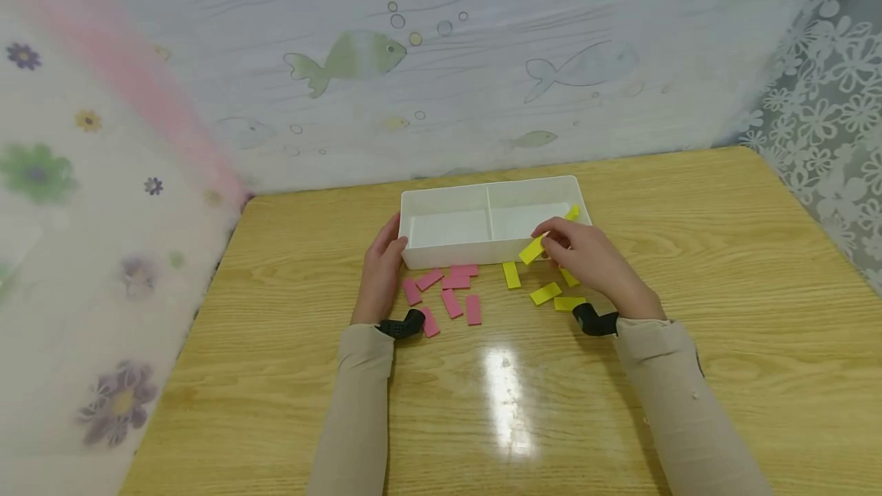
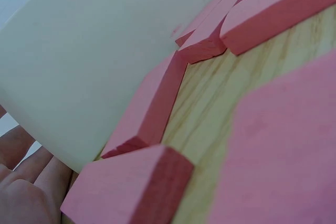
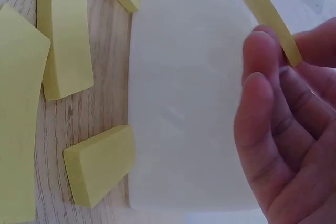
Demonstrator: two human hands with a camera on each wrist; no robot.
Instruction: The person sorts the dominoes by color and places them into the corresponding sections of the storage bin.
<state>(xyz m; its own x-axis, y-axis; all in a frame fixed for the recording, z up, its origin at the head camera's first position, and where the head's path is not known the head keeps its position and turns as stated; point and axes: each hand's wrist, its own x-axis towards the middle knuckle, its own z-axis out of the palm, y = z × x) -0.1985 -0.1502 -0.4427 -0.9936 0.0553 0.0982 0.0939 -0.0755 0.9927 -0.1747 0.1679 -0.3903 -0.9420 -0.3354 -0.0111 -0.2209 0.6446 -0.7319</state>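
My left hand [image 1: 377, 278] grips the left end of a white two-compartment box [image 1: 448, 257], its thumb at the front corner. In the left wrist view its fingers are partly hidden behind pink blocks [image 2: 142, 103]. My right hand [image 1: 591, 257] pinches a yellow block [image 1: 532, 250] between thumb and fingers, over the box's front rim on the right. The held yellow block [image 3: 268, 17] points up and away from the fingertips in the right wrist view. Just beyond the hand, another yellow block [image 1: 573, 213] shows at the right end of the right compartment.
Several pink blocks [image 1: 451, 303] lie on the wooden table [image 1: 289, 373] before the box's left half. Several yellow blocks [image 1: 546, 294] lie before its right half, some partly under the right hand. Behind the table hangs a fish-patterned sheet [image 1: 455, 113].
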